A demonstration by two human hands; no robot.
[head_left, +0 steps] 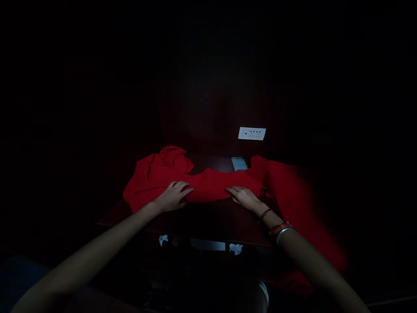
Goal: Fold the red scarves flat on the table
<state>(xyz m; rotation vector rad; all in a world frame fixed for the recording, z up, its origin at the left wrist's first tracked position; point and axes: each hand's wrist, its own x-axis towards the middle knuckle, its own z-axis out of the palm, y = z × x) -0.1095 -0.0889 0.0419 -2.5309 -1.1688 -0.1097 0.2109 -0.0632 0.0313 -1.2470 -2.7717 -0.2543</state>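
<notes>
A long piece of red cloth [211, 186] lies across a dark table [208, 221]. It is bunched up at the left and hangs over the table's right side. My left hand [174, 195] rests on the cloth left of the middle, palm down with fingers stretched out. On the right, my right hand [243, 196] lies on the cloth near its front edge, fingers extended and flat. Between the two hands the cloth is fairly smooth. Bangles and a thin band circle my right wrist.
Behind the cloth, a phone-like object with a pixelated, lit face [239, 164] lies on the table. A white socket panel [252, 133] shows further back. Pale crumpled pieces [236, 248] appear below the table's front edge. The surroundings are very dark.
</notes>
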